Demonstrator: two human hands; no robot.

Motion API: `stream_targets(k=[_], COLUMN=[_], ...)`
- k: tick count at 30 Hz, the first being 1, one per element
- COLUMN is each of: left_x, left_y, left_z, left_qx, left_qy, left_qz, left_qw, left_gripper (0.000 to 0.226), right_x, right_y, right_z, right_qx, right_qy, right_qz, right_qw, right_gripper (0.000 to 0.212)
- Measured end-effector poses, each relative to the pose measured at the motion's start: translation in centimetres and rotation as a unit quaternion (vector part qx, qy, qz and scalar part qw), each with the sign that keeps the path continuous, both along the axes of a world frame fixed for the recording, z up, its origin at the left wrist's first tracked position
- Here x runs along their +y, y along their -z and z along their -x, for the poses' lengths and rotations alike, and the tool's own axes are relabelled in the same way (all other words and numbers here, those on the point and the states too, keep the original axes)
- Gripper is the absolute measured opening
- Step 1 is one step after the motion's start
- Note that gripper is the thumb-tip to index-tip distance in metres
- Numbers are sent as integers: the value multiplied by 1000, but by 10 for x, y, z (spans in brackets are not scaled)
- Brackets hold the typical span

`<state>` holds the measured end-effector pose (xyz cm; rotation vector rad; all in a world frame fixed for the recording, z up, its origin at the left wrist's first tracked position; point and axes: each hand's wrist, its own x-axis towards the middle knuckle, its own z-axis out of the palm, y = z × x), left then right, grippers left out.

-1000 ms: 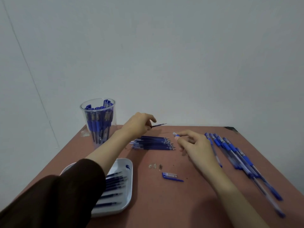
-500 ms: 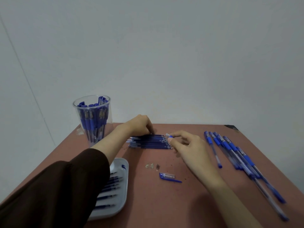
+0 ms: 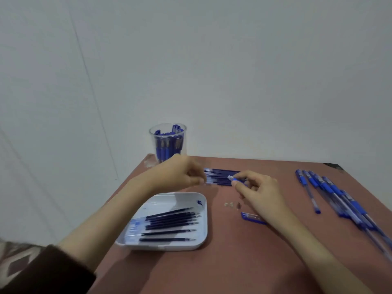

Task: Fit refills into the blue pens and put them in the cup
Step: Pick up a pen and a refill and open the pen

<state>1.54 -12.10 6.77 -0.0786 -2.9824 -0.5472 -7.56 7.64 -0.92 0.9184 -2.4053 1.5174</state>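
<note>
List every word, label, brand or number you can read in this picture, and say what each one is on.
None can be read.
Blue mark in the corner of the white tray: a logo-like squiggle, no letters to make out.
Pale printed patch at the tray's left end: too blurred.
Bands on the pens in the clear cup: too small.
Barrels of the loose blue pens on the table: print, if any, too blurred.

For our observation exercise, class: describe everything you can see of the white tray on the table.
The white, square, plastic-looking tray with rounded corners and a raised rim lies flat on the reddish-brown table, near its left edge. It holds about seven dark blue pen refills lying roughly parallel, tips pointing right, beside a pale printed patch. A small blue mark sits in its far right corner. The left forearm passes over its left edge.
</note>
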Motion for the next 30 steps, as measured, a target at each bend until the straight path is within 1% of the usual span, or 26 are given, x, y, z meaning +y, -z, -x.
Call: stream_targets(k=[2, 4, 7, 12, 15, 16, 18, 20, 21, 22, 24, 26, 28, 30], left_x=[-11, -19, -26, -22, -20, -20, -14, -3, 3, 10, 26, 41, 56, 66], left_y=[5, 14, 28, 32, 29, 25, 15, 5, 4, 5, 10, 19, 26, 32], left_z=[-23, -36, -45, -47, -45, -44, -40, -35, -31, -26, -14, 0, 12, 23], left_qx=[-38, -73, -100, -82, -42, -17, 49, 113, 135, 151, 178, 197, 214, 229], left_qy=[-10, -26, -64, -59, -57, -50, -32, -39, -46, -50, -54, -62, -81, -88], left_qz=[39, 89, 141, 192, 188, 165, 81, -52, -138, -225, -367, -488, -574, -635], left_qw=[998, 993, 983, 976, 980, 985, 995, 992, 980, 961, 911, 848, 786, 732], left_gripper=[15, 18, 22, 29, 33, 31, 26, 22, 19, 15, 10, 6, 5, 4], right_x=[-3, -5, -6, -5, -5, -4, -3, 0, 1, 2, 4, 7, 10, 15], right_y=[1, 3, 3, 0, -1, -2, -4, -5, -5, -4, -4, -6, -8, -11], right_z=[-6, -9, -14, -19, -18, -17, -14, -12, -11, -10, -7, -3, 2, 5], right_qx=[2, 5, 11, 10, 6, 4, 1, -3, -7, -11, -20, -22, -20, -20], right_qy=[-14, -28, -37, -36, -32, -28, -17, -6, 0, 6, 21, 39, 60, 73], right_qz=[-10, -20, -19, -13, -15, -12, -2, 2, 3, 7, 15, 14, 9, 6], right_qw=[1000, 999, 999, 999, 999, 1000, 1000, 1000, 1000, 1000, 999, 999, 998, 997], right_gripper=[14, 10, 10, 11, 12, 13, 14, 12, 11, 9, 9, 12, 14, 13])
